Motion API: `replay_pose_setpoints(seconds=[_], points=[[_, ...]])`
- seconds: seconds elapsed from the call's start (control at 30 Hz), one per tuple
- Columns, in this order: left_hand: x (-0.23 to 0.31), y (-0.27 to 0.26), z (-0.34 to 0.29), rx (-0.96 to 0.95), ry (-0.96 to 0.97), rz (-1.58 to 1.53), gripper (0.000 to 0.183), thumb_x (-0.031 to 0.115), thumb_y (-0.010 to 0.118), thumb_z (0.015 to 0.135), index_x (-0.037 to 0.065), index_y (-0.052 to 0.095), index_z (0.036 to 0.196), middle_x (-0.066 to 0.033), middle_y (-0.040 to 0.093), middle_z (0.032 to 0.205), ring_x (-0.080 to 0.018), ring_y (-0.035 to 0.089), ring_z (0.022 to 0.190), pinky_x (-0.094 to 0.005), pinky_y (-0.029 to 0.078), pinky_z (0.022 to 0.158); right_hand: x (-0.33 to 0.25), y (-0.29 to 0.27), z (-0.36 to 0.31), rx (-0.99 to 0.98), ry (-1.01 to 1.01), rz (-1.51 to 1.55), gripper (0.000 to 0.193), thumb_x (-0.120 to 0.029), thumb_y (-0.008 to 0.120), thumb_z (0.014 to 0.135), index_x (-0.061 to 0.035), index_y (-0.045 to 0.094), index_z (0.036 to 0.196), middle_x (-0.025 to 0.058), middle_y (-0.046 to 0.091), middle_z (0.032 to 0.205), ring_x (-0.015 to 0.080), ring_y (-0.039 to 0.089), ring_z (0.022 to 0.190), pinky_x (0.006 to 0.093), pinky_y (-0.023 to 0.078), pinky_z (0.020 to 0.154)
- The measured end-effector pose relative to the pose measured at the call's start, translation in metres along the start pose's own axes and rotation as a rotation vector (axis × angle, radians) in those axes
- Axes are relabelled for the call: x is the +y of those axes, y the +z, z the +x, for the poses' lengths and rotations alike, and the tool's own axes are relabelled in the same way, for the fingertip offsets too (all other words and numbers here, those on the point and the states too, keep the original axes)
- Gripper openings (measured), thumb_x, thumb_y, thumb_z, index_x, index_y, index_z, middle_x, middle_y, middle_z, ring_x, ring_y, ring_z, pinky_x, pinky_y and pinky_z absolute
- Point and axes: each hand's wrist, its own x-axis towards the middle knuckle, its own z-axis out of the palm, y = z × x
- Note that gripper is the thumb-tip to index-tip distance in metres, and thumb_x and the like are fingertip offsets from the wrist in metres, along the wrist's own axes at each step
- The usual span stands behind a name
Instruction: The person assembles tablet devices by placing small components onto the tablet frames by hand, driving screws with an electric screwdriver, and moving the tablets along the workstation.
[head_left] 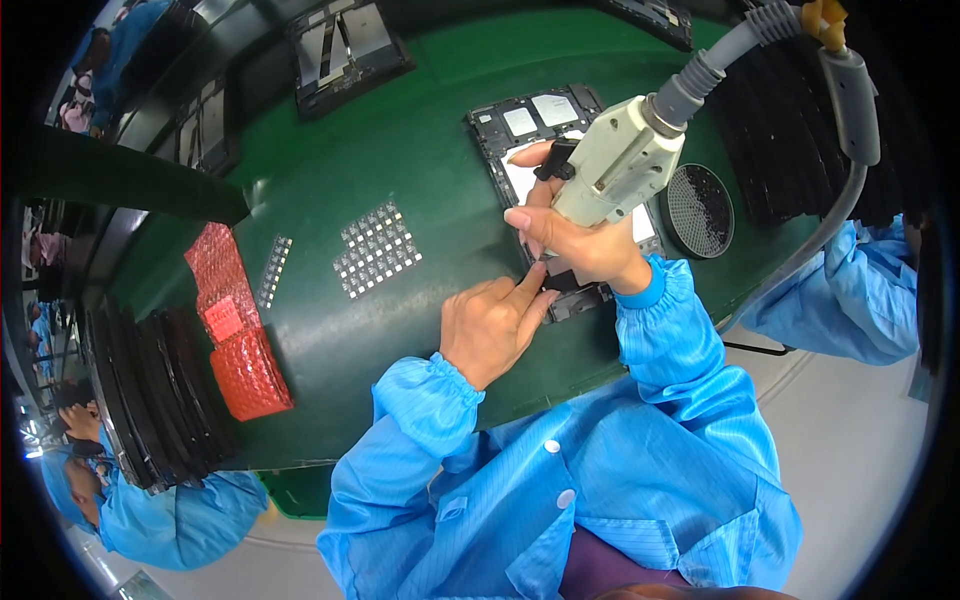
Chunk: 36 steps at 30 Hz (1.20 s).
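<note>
Green bench [290,190] is carrying the job. Opened tablet-like device [519,122] is lying on it right of centre, innards facing up. Step in hand, my read: close tool work at the device's near-left edge, possibly fastening; tool and fingers are converging there. Pale powered tool [632,150] is leaning over the device, grey hose [735,50] running up to the right. Right hand [590,245] is grasping the tool body and sitting directly above the device. Left hand [490,322] is reaching in from near left, index and thumb extending onto that edge; can't tell if they're pinching a small part. Mesh dish [683,205] with dark bits is sitting just beside the device's right side. Tool tip is hiding behind the hands. Next move is probably calling for a steady, square tip, left fingertips [538,272] keeping clear.
</note>
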Motion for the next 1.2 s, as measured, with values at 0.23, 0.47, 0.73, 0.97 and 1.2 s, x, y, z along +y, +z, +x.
replay_pose_setpoints(seconds=[0.23, 0.47, 0.73, 0.97, 1.2], points=[[-0.002, -0.002, 0.000, -0.033, -0.033, -0.007, 0.024, 0.026, 0.063, 0.079, 0.008, 0.067, 0.095, -0.0069, 0.056, 0.060, -0.0241, 0.057, 0.053, -0.0368, 0.045, 0.048, -0.002, 0.000, -0.001, -0.054, 0.052, -0.130, 0.037, 0.003, 0.064, 0.076, 0.0013, 0.046, 0.107, 0.0018, 0.053, 0.059, 0.0091, 0.052, 0.051, 0.0232, 0.043, 0.047], [-0.008, -0.002, -0.001, -0.097, -0.068, -0.125, 0.023, 0.030, 0.059, 0.081, 0.011, 0.067, 0.091, -0.0082, 0.058, 0.059, -0.0273, 0.057, 0.054, -0.0404, 0.044, 0.049, 0.002, 0.006, -0.007, -0.159, -0.058, -0.318, 0.033, 0.005, 0.063, 0.074, -0.0001, 0.048, 0.103, 0.0011, 0.052, 0.062, 0.0078, 0.049, 0.054, 0.0235, 0.041, 0.048], [-0.006, -0.002, 0.002, -0.120, -0.071, -0.111, 0.024, 0.030, 0.060, 0.080, 0.011, 0.068, 0.093, -0.0102, 0.059, 0.060, -0.0289, 0.057, 0.053, -0.0410, 0.043, 0.048, -0.005, 0.002, -0.001, -0.056, 0.071, -0.159, 0.039, 0.003, 0.064, 0.074, 0.0027, 0.049, 0.110, 0.0016, 0.053, 0.060, 0.0078, 0.050, 0.051, 0.0230, 0.041, 0.048], [0.000, 0.006, 0.001, 0.026, 0.049, 0.016, 0.027, 0.023, 0.070, 0.073, 0.008, 0.068, 0.096, -0.0075, 0.049, 0.050, -0.0235, 0.051, 0.045, -0.0357, 0.039, 0.043, -0.052, -0.084, -0.003, 0.272, -0.329, -0.047, 0.040, -0.001, 0.065, 0.073, 0.0069, 0.050, 0.109, 0.0052, 0.055, 0.059, 0.0112, 0.052, 0.047, 0.0236, 0.042, 0.045], [0.001, 0.009, -0.001, 0.006, 0.035, 0.047, 0.029, 0.017, 0.073, 0.069, 0.007, 0.068, 0.096, -0.0036, 0.046, 0.050, -0.0194, 0.047, 0.044, -0.0329, 0.037, 0.041, -0.033, -0.159, -0.017, 0.542, -0.289, -0.065, 0.031, 0.003, 0.066, 0.072, 0.0050, 0.052, 0.099, 0.0053, 0.054, 0.057, 0.0129, 0.051, 0.045, 0.0255, 0.042, 0.044]])
